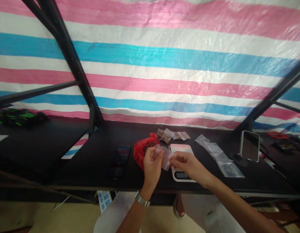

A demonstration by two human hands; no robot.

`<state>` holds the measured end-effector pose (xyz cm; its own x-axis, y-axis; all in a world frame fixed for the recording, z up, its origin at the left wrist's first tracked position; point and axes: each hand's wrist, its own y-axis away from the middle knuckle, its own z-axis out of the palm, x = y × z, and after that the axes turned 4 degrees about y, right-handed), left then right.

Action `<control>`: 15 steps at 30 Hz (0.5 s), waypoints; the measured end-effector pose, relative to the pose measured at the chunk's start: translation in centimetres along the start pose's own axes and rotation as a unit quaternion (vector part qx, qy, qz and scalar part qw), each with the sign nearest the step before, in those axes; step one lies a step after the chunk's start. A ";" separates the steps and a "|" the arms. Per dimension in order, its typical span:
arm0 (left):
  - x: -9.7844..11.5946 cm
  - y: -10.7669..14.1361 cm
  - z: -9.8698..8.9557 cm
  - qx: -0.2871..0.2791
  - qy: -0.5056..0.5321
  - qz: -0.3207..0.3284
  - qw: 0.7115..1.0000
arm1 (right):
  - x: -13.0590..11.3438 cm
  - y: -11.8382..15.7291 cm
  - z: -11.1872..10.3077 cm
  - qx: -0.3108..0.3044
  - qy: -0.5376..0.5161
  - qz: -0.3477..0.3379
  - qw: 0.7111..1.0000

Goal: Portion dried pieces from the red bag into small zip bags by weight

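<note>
Left hand (152, 165) and right hand (188, 165) each pinch one edge of a small clear plastic bag (166, 158) between finger and thumb, seemingly to hold it apart, with a digital scale (181, 149) at its 3 o'clock and a red plastic bag (142, 152) at 10 o'clock.

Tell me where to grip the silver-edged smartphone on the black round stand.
Grip the silver-edged smartphone by its long side edges, hand coming from above and in front: it stands slightly tilted on the black round stand, so those edges look free.

Black table (74, 168), kitchen scale (181, 176), plastic bags (219, 158)
</note>
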<state>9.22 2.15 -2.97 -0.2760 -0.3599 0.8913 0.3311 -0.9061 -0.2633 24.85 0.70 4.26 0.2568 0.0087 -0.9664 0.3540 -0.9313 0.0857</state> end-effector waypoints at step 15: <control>2.6 1.3 -2.7 -0.332 -0.278 0.236 0.870 | -0.6 -0.3 -0.7 -0.030 0.058 0.040 0.997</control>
<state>6.46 -0.60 -1.98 0.2900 -0.7304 0.6183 -0.3562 -0.6821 -0.6387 25.18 1.24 4.94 0.3864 -0.0194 -0.9221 0.3799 -0.9077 0.1783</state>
